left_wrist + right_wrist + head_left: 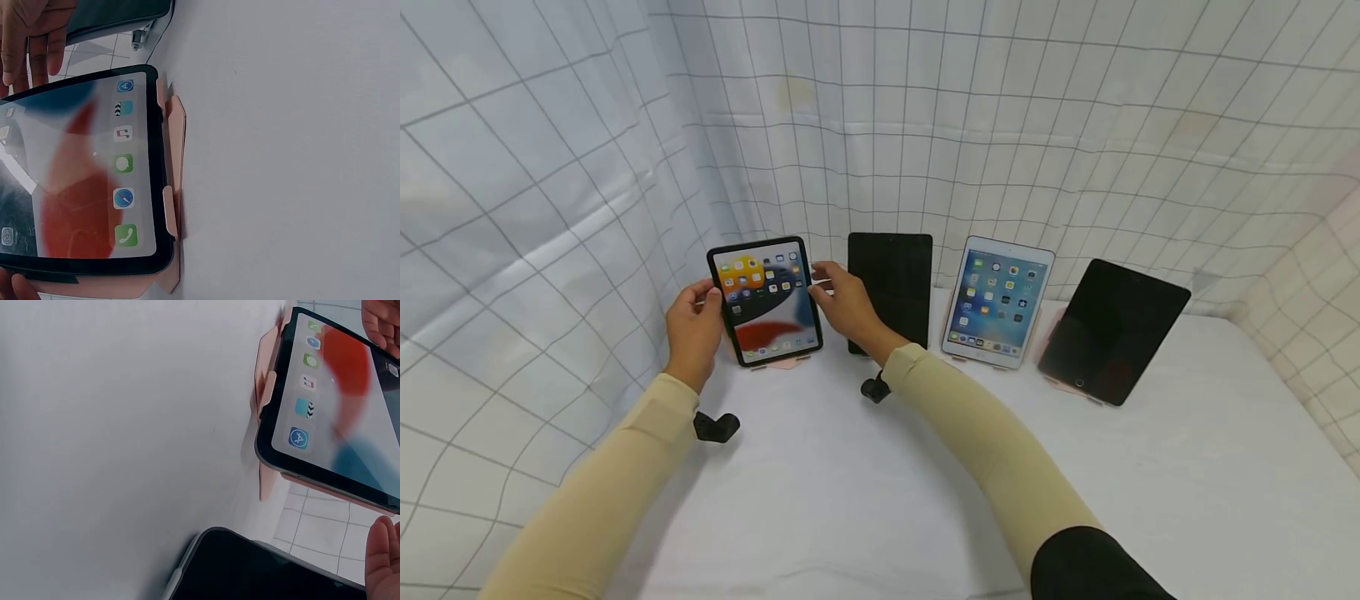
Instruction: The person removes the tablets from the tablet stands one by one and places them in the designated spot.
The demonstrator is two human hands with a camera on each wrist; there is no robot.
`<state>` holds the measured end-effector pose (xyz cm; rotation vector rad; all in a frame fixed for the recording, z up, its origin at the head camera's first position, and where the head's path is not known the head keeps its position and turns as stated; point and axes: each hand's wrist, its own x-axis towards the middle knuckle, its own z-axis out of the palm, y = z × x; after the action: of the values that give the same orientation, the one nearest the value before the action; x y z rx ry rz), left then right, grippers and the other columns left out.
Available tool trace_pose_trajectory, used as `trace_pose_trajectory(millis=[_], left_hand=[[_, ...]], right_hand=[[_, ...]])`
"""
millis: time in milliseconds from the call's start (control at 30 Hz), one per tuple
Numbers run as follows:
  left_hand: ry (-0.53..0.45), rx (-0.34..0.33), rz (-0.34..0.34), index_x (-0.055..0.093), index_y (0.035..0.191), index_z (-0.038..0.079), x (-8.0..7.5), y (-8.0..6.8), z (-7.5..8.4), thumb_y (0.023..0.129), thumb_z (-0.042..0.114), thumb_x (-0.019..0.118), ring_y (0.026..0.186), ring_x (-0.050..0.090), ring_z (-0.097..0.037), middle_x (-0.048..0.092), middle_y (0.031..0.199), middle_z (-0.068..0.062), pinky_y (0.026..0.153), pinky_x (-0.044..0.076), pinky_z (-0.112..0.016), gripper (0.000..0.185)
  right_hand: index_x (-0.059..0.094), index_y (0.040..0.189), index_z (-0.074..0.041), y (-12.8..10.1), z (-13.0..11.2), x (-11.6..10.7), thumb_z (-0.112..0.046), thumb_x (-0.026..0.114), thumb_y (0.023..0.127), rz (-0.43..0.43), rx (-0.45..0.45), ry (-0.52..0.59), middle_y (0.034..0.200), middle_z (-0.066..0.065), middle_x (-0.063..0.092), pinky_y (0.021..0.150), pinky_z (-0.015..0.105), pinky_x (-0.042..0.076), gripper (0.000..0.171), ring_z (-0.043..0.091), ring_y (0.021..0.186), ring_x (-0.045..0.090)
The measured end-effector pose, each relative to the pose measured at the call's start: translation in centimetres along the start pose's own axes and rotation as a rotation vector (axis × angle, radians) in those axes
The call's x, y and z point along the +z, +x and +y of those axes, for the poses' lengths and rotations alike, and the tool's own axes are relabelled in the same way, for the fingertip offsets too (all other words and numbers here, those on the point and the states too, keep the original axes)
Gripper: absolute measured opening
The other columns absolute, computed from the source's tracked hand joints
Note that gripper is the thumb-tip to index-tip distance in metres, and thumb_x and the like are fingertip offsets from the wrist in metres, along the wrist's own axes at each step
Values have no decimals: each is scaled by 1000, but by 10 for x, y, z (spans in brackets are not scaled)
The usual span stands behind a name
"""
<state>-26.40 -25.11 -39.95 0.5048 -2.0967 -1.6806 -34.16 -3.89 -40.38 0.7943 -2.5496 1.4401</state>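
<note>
A lit black-framed tablet [767, 304] leans on a pink stand [177, 137], whose small lips hold its lower edge. My left hand [692, 329] is at the tablet's left side, fingers loosely bent, thumb tip right at the frame. At the opposite side is my right hand [848, 307], thumb near the frame and fingers spread, with no grip on the tablet showing. In the right wrist view, the fingertips of the right hand [382, 562] come close to the tablet's edge. Just behind this hand stands a dark-screened tablet [895, 275], partly covered by it.
Further right, a white tablet [997, 304] with a lit screen and a tilted black tablet [1112, 333] also lean on stands. All stand in a row on a white tabletop [820, 500]. White cloth with a grid pattern [887, 125] hangs behind and to the sides.
</note>
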Motion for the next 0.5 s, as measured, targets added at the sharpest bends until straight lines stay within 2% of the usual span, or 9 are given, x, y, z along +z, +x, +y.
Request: trace_pose_trajectory(millis=[233, 500], left_hand=[[41, 35, 5, 52, 141, 7, 4, 1, -3, 105, 35, 47, 103, 45, -12, 50, 129, -8, 82, 43, -22, 46], [40, 29, 22, 53, 139, 7, 2, -1, -1, 105, 35, 48, 101, 45, -10, 51, 128, -6, 82, 43, -22, 45]], right_hand=[[51, 140, -9, 1, 1, 2, -19, 56, 103, 13, 46, 32, 129, 5, 61, 92, 25, 50, 38, 16, 115, 59], [54, 137, -10, 5, 0, 6, -20, 57, 103, 45, 43, 68, 123, 5, 64, 91, 26, 50, 36, 15, 112, 59]])
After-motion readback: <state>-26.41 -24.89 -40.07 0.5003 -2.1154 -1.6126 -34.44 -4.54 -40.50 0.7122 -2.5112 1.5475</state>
